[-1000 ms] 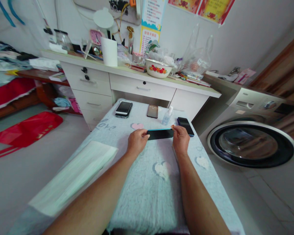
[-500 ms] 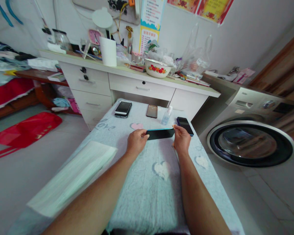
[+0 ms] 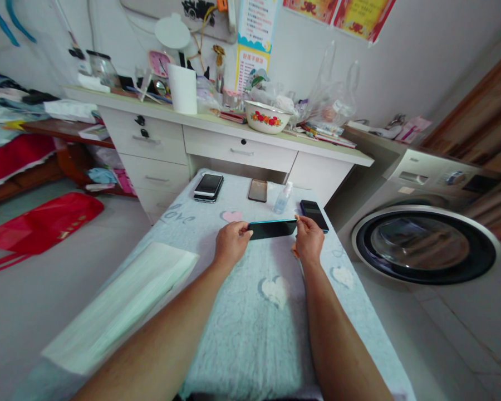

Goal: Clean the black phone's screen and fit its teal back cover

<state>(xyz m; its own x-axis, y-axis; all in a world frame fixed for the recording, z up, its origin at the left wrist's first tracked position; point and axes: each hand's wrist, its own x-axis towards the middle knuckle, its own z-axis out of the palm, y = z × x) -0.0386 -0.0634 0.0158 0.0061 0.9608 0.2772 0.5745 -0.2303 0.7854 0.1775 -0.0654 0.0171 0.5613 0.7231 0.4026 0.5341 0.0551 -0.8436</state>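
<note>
A dark phone (image 3: 273, 229) with a blue edge is held sideways above the cloth-covered table (image 3: 237, 328). My left hand (image 3: 232, 242) grips its left end, and my right hand (image 3: 309, 238) pinches its right end. Just beyond my right hand lies another dark phone (image 3: 314, 215). A clear spray bottle (image 3: 283, 198) stands behind the held phone. Farther back is a brown phone case (image 3: 258, 190), flat on the cloth. Two stacked phones (image 3: 209, 186) rest at the table's back left.
A folded pale cloth (image 3: 125, 303) lies along the table's left side. Behind the table stands a white desk (image 3: 150, 139) with a flowered bowl (image 3: 267, 118) and a paper roll (image 3: 182, 90). To the right is a washing machine (image 3: 426, 181); a red bag (image 3: 45, 223) lies on the floor.
The camera view has shifted very slightly. Both hands keep their hold on the phone, with no clear movement of it.
</note>
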